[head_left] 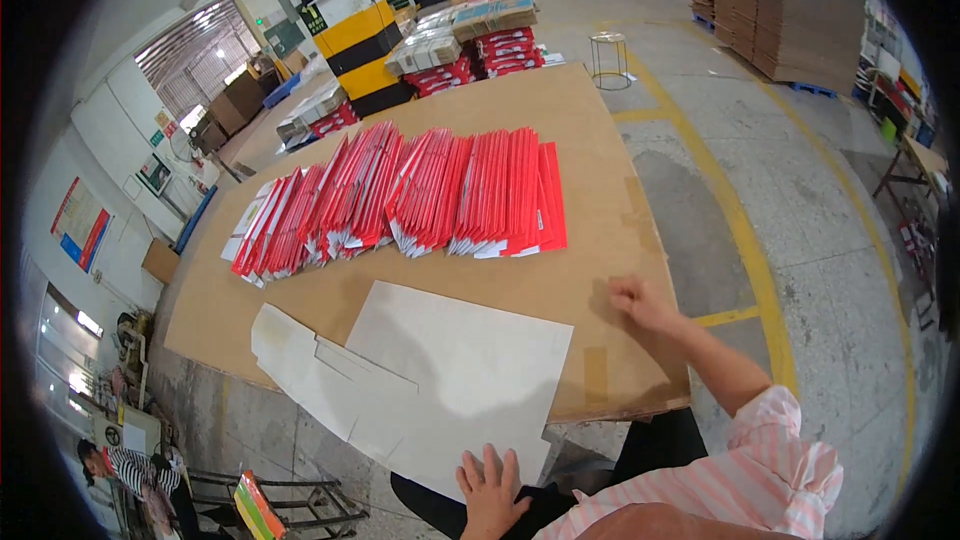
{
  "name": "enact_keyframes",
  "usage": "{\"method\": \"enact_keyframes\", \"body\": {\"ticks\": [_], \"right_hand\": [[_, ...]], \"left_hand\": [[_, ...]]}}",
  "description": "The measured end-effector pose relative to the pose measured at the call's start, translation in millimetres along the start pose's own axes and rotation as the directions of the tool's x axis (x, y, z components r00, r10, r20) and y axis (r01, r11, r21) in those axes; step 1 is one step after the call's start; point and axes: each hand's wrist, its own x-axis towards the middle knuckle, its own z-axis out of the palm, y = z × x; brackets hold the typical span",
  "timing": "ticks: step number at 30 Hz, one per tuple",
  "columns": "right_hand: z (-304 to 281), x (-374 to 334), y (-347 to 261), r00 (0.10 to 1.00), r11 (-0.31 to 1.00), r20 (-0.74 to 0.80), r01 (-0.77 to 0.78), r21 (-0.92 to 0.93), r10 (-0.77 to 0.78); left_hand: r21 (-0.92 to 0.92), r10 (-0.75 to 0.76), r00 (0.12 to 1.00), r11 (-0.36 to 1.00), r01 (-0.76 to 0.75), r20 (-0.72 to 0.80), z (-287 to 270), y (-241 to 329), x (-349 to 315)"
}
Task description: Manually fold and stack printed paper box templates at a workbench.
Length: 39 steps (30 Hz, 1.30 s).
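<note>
A large white die-cut cardboard sheet (pixel 470 350) lies flat, its near part reaching past the table's front edge toward my lap. Near its lower edge my left hand (pixel 490 495) rests with fingers spread, the fingertips on the sheet. My right hand (pixel 643 302) is over the right side of the table, apart from the sheet, its fingers curled in and nothing showing in them. Beyond the sheet stands a long row of red folded cardboard pieces (pixel 430 190), packed closely and leaning on one another.
The brown-topped table (pixel 595 200) carries the sheet and the red row. Behind it are bundled stacks (pixel 430 50) of red and grey packs. A wire stool (pixel 609 60) stands past the far right corner. Tall cardboard stacks (pixel 770 15) sit on pallets. Another person (pixel 150 475) is at lower left.
</note>
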Motion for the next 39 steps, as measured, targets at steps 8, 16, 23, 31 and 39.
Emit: {"method": "enact_keyframes", "body": {"ticks": [8, 16, 23, 31, 39], "right_hand": [[50.8, -96.6, -74.5, 0.999, 0.999, -0.047, 0.029, 0.041, -0.027], [84.6, -155.1, -214.6, 0.524, 0.461, -0.005, 0.746, -0.48, -0.852], [31.0, -180.1, -134.1, 0.762, 0.765, -0.196, 0.524, -0.373, -0.617], [-38.7, -223.0, -81.3, 0.921, 0.953, -0.247, 0.287, -0.1, -0.303], [-51.6, -216.7, -64.8, 0.994, 0.961, -0.112, -0.04, -0.272, 0.01]], "left_hand": [[-0.098, -0.012, 0.98, 0.995, 0.032, 0.2, -71.0, -27.2, 2.2], [0.22, 0.422, 0.851, 0.904, -0.368, -0.313, -123.1, 48.8, 23.4], [-0.309, 0.35, 0.827, 0.806, -0.505, -0.44, -112.7, 22.6, 33.7], [0.029, 0.284, 0.943, 0.959, -0.283, -0.172, -39.4, -33.2, 95.2], [-0.103, 0.31, 0.92, 0.934, -0.342, -0.239, 0.1, -2.3, 166.3]]}}
